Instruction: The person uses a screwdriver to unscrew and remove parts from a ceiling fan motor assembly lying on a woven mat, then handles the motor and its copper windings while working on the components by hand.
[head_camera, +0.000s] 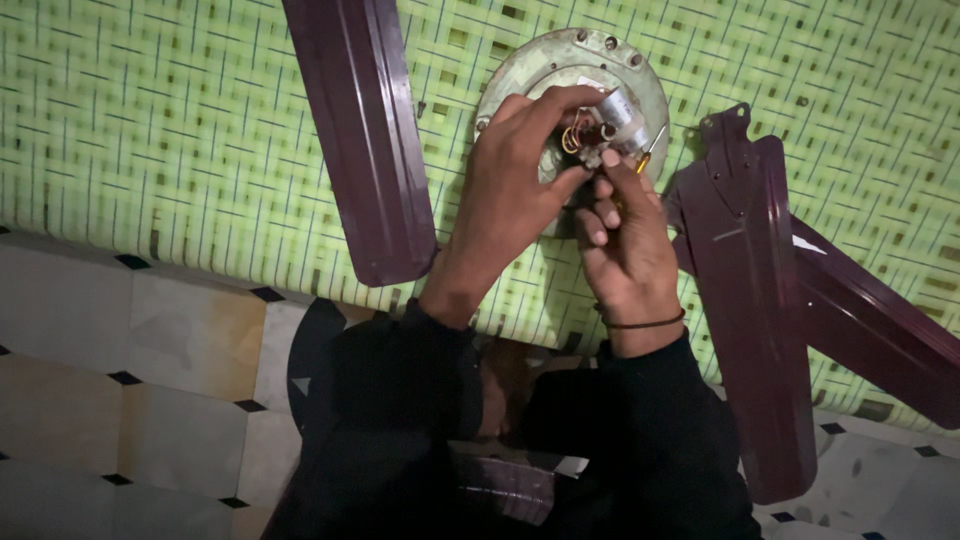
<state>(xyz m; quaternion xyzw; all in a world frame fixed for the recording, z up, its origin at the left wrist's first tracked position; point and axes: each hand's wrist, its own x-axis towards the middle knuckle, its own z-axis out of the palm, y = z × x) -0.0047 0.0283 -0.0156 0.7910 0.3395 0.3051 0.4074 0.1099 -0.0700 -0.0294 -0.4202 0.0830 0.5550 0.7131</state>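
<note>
- Head view, looking straight down: a round pale-green fan motor housing (520, 70) lies flat on a green woven mat (150, 130), and both hands meet over its middle.
- Left hand (515, 190) comes in from below, its wrist in a black sleeve (400, 400); the fingers arch over the hub and the fingertips (585, 97) close onto a small silver cylinder (622, 115), which looks like a capacitor.
- Silver cylinder sits tilted at the upper right of the hub, just beyond the left fingertips and just above the right hand's fingers; the left thumb (570, 178) presses in from below it.
- Thin yellow and red wires (572, 135) show in the gap between the left fingers and thumb, running toward the cylinder.
- Right hand (625, 240) is curled shut around a slim tool (652, 148) with a yellowish shaft and metal tip; only that tip end shows, poking up past the fingers just right of the cylinder. Whether the tip touches the housing cannot be told.
- Dark band (640, 322) circles the right wrist.
- Three maroon fan blades lie loose on the mat: one blade (365, 130) left of the housing, near the left forearm; a second blade (750, 300) with its metal bracket right of the right hand; a third blade (880, 330) partly under the second, angling to the right edge.
- Tiled floor (120, 330) of pale squares with small dark corner pieces borders the mat at the lower left.
</note>
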